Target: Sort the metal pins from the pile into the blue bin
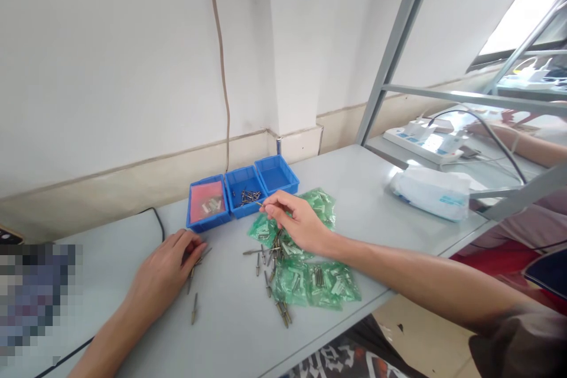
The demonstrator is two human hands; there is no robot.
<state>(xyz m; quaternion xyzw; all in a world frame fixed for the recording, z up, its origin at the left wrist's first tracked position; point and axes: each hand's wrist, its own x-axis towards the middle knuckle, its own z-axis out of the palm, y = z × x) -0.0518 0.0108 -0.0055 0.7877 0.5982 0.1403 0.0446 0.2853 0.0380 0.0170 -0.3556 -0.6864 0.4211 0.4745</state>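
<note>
My right hand (pixel 295 218) is closed in a pinch on a small thin metal bit (pixel 258 203), held just over the near edge of the middle blue bin (pixel 241 174). Dark metal bits (pixel 250 195) lie inside that bin. On the table at left, my left hand (pixel 172 263) curls its fingers round a few slim metal bits (pixel 204 256), partly hidden by the fingers. A single bit (pixel 194 309) lies nearer me. Between the hands is a loose pile of metal bits (pixel 273 260), beside green plastic packets (pixel 325 286) with more pieces inside.
The left blue bin (pixel 208 225) holds a pink sheet and a small clear bag; the right blue bin (pixel 277 171) stands beside the middle one. A white soft pack (pixel 429 192) lies near the metal rack (pixel 394 53). Another person's arm (pixel 527 142) is beyond it. A black cable (pixel 158 221) runs at left.
</note>
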